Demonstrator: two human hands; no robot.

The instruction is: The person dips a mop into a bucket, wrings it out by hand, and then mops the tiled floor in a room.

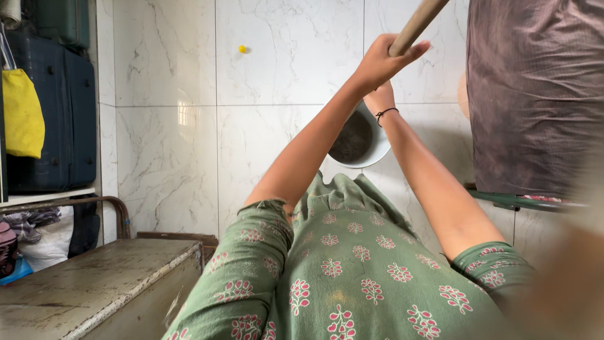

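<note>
The left hand point(380, 62) is clenched around a long wooden pole point(416, 25) that slants up out of the top of the view, over a white bowl point(377, 150) of dark contents on the marble floor point(189, 126). The right hand point(380, 99), a black thread at its wrist, sits just behind the left, touching the bowl's rim; whether its fingers grip cannot be told. A grey metal trunk point(94, 286) stands well apart from the bowl, with a brown cloth point(535, 94) hanging on the other side.

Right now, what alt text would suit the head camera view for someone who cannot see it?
A person in a green floral garment grips a wooden pole with the left hand, the right hand just below it, over a white bowl of dark contents on a marble-tiled floor. A worn metal box sits at left.
</note>
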